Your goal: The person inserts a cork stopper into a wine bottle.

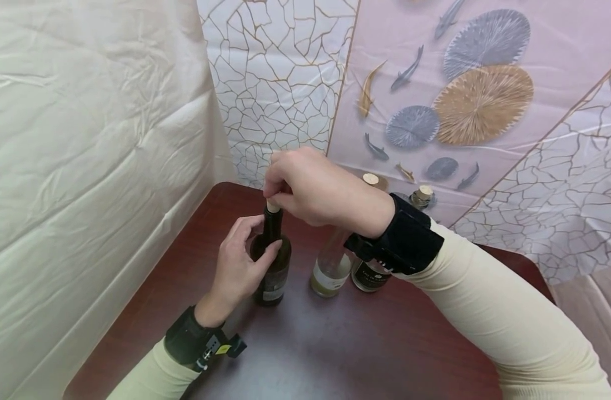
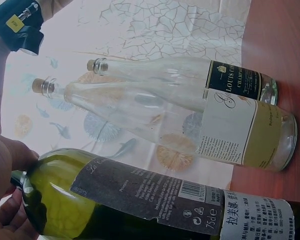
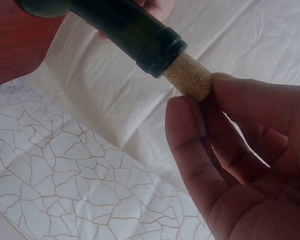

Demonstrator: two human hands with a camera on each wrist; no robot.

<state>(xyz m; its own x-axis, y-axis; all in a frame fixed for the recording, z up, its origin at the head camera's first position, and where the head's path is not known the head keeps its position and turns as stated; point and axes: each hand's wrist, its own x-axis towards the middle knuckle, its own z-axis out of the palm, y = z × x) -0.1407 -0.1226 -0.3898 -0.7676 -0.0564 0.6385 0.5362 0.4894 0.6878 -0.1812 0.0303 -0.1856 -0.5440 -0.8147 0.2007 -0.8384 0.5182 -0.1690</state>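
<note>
A dark green wine bottle stands upright on the table, its grey and white labels readable in the left wrist view. My left hand holds it round the neck, just above the shoulder. Over the mouth, my right hand pinches a cork between thumb and fingertips. In the right wrist view the cork sits upright in line with the neck, most of its length showing above the glass lip.
To the right stand two clear corked bottles, one with a white and yellow-green label, the other with a black champagne label. They stand close together on the reddish-brown table. Cream cloth hangs at left, patterned cloth behind.
</note>
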